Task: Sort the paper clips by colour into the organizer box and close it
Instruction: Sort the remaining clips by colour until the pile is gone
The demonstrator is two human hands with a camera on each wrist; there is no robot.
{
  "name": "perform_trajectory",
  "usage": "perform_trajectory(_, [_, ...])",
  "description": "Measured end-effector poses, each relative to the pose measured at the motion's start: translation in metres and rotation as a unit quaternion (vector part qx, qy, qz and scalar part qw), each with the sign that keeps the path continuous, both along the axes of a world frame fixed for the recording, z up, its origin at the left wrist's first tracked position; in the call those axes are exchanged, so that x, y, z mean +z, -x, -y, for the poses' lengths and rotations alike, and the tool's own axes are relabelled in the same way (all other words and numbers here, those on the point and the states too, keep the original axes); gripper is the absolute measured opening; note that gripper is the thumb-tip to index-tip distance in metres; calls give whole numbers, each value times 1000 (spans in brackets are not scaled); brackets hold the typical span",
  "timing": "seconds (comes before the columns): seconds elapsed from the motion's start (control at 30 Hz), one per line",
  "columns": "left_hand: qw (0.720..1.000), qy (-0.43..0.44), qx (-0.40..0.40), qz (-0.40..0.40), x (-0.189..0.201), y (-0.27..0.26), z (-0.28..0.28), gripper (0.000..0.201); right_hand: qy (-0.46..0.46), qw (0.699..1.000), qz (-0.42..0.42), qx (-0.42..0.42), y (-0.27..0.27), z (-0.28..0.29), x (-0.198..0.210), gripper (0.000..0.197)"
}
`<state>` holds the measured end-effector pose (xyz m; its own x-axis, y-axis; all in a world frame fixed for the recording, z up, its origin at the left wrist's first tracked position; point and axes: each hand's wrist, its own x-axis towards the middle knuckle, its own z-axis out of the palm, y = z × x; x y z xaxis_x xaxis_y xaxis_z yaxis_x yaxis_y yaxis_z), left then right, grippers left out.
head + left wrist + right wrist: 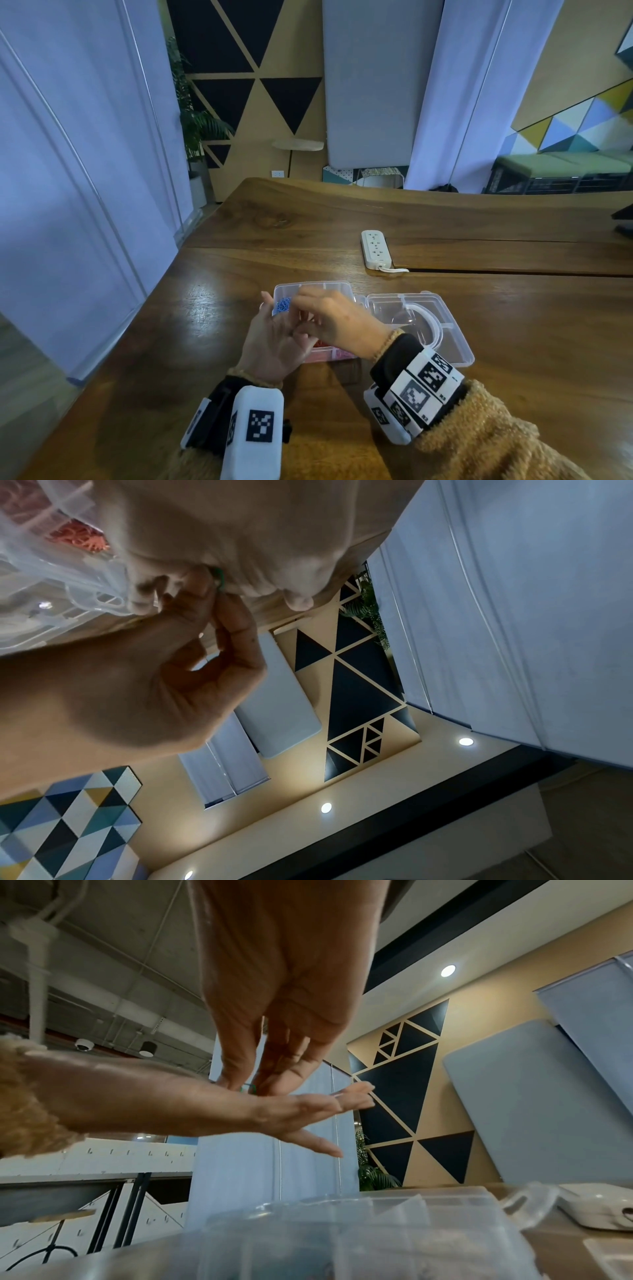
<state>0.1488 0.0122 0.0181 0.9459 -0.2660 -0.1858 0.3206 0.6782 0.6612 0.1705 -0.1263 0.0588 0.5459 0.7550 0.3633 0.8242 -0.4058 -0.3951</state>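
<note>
blue clips [283, 304] and red clips [80, 538] binned; right hand [334, 320] fingers pinch green clip [219, 580] off flat, open left hand [275, 342]; organizer box [346, 289] lid [455, 342] unclosed.

- No words, brand names or numbers can be read in any view.
- The white wrist-worn camera housings [255, 430] carry black-and-white square code markers, patterns and not letters.
- Tiny dark marks stand beside the markers on the right wrist band [423, 390], too small to make out.
</note>
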Motion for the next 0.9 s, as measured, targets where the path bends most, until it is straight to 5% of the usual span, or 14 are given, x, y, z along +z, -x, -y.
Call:
perform_trajectory(0.13, [999,-27,-33,-7,-10,-7,-7,50,-46,998,-44,-29,2,2,-6,11])
perform_trajectory(0.2, [993,-93,49,46,-4,0,-11,50,-58,993,-75,-75,-1,3,-7,12])
perform_trajectory(0.37, [992,-52,115,1,17,10,-33,42,-32,977,-141,-160,-15,-6,-8,6])
perform_trajectory(0.57, [969,-206,138,-9,22,7,-52,35,-13,952,-217,-217,-25,-4,-12,13])
perform_trajectory(0.73, [867,-487,105,-23,20,4,-62,36,94,908,-191,-361,-32,40,-20,13])
perform_trajectory(0.9, [764,-644,-1,-19,14,-5,-52,70,132,871,-265,-392,-22,52,-22,39])
